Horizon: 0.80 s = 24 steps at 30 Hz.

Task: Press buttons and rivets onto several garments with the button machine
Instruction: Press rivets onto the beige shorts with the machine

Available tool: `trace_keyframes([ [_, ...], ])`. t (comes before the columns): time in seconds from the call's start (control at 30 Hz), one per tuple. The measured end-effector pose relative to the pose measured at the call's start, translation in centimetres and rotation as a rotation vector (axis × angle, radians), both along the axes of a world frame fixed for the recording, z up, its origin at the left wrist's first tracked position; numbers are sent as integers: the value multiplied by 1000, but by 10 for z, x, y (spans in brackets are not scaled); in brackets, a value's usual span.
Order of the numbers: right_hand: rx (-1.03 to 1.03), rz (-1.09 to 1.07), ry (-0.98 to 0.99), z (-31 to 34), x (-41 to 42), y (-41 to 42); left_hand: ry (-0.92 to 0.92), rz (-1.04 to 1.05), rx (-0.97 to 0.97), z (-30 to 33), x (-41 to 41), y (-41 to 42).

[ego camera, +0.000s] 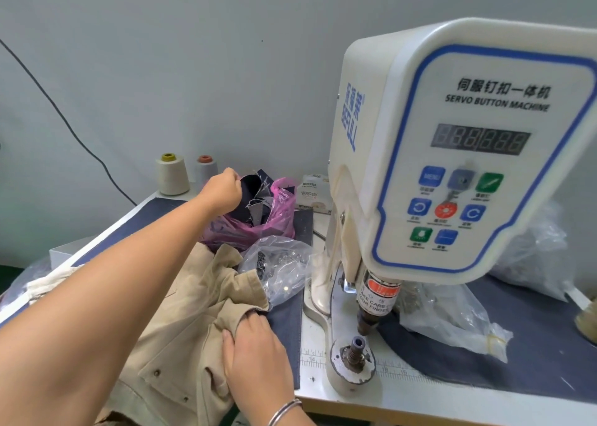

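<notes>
Garment (181, 322), tan, lies crumpled on the bench (420, 396) at 9 o'clock of the button machine (458, 154). Right hand (255, 357) rests on its fold, fingers curled into the cloth, gripping it. Left hand (224, 188), arm stretched toward 12 o'clock, pinches dark fabric scraps (255, 189) sticking out of a pink bag (277, 212). Clear bag of buttons (277, 267) lies between garment and machine.

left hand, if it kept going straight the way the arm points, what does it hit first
The left hand already pinches dark fabric in the pink bag. Straight on, it would probably push into that fabric first, then the wall; depth is hard to judge.
</notes>
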State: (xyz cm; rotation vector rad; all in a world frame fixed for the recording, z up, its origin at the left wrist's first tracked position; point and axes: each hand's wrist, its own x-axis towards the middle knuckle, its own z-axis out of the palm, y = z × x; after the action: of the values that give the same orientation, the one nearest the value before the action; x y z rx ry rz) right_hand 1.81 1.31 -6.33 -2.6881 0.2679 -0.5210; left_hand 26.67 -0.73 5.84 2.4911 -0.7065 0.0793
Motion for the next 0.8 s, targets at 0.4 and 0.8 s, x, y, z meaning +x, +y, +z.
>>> trace_keyframes([
  [0.4, -21, -51, -48, 4, -1, 3, 28, 44, -835, 66, -14, 7],
  [0.8, 460, -6, 89, 12, -8, -7, 609, -742, -53, 41, -82, 115],
])
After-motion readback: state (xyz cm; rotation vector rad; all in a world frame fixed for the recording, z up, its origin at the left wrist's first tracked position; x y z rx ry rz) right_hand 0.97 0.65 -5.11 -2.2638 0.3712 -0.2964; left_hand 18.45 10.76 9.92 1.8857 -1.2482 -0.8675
